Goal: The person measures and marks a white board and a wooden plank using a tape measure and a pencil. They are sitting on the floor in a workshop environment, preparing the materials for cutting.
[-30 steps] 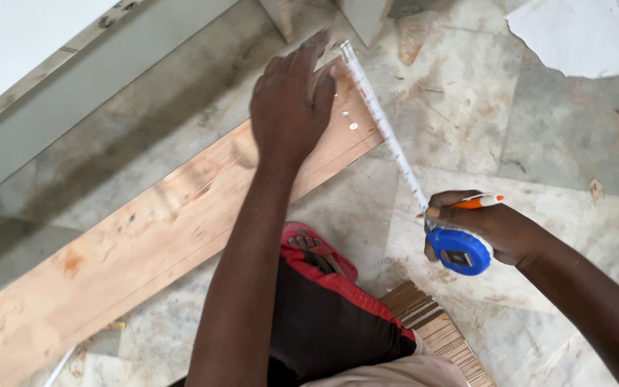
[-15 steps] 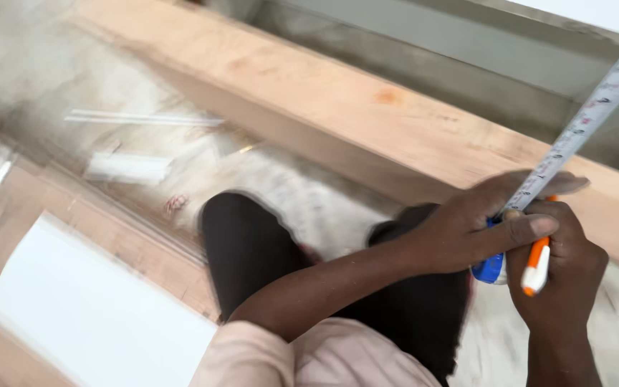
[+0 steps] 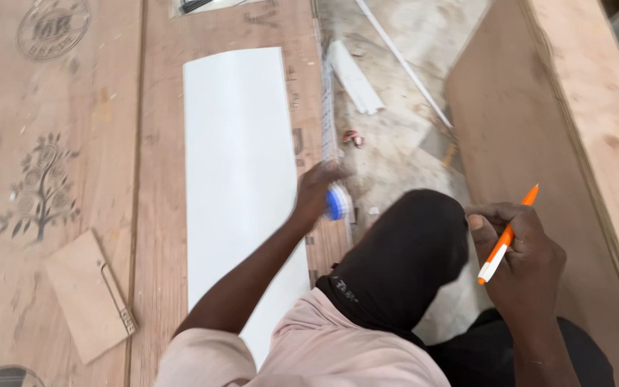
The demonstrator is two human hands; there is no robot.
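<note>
The left hand [image 3: 318, 192] is closed around a blue tape measure case [image 3: 337, 202], its fingers wrapped on the case at the near right corner of a long white laminate sheet [image 3: 238, 165]; the hand is motion-blurred, so individual fingertips are hard to make out. From the case, the extended tape blade [image 3: 327, 107] runs away along the right edge of the white sheet, faint and smeared, and its far end cannot be made out. The right hand [image 3: 521, 261] is curled shut on an orange and white pen [image 3: 507, 235], held slanting with the orange end up, over the bent knee in black trousers [image 3: 413, 258]. The white sheet lies on a plywood board [image 3: 73, 143] carrying printed marks; a small plywood offcut [image 3: 84, 294] with a metal bracket at its edge rests on the board's near left. To the right, a large plywood panel [image 3: 517, 129] stands tilted, its far and right sides cut off by the frame. On the stone floor [image 3: 395, 93] between lie a white strip offcut [image 3: 354, 77], a thin white rod [image 3: 402, 61] and a small red scrap too small to tell. No container shows; a dark object at the top edge is cut off.
</note>
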